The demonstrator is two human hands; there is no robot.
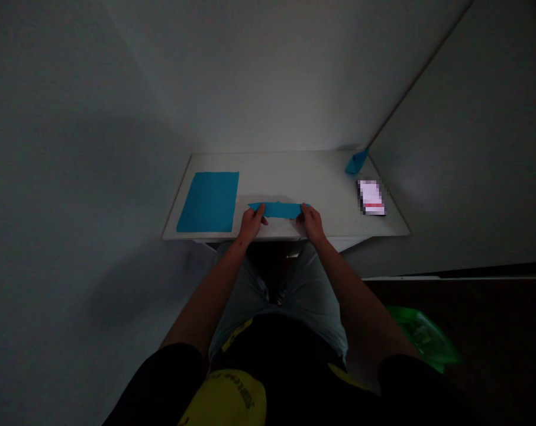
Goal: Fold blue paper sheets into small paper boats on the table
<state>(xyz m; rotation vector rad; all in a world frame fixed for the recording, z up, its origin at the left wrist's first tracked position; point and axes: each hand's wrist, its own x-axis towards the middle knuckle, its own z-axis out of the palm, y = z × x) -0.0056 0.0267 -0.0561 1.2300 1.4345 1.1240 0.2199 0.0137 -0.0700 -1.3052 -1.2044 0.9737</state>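
Observation:
A long, narrow folded strip of blue paper (278,209) lies near the front edge of a small white table (294,171). My left hand (251,222) pinches its left end with closed fingers. My right hand (311,220) pinches its right end the same way. Both forearms reach forward over my lap.
A flat blue sheet (209,202) lies on the table's left part. A small folded blue paper figure (355,161) stands at the back right corner. A white card or phone (371,198) lies at the right. White walls surround the table. A green bag (423,337) sits on the floor at my right.

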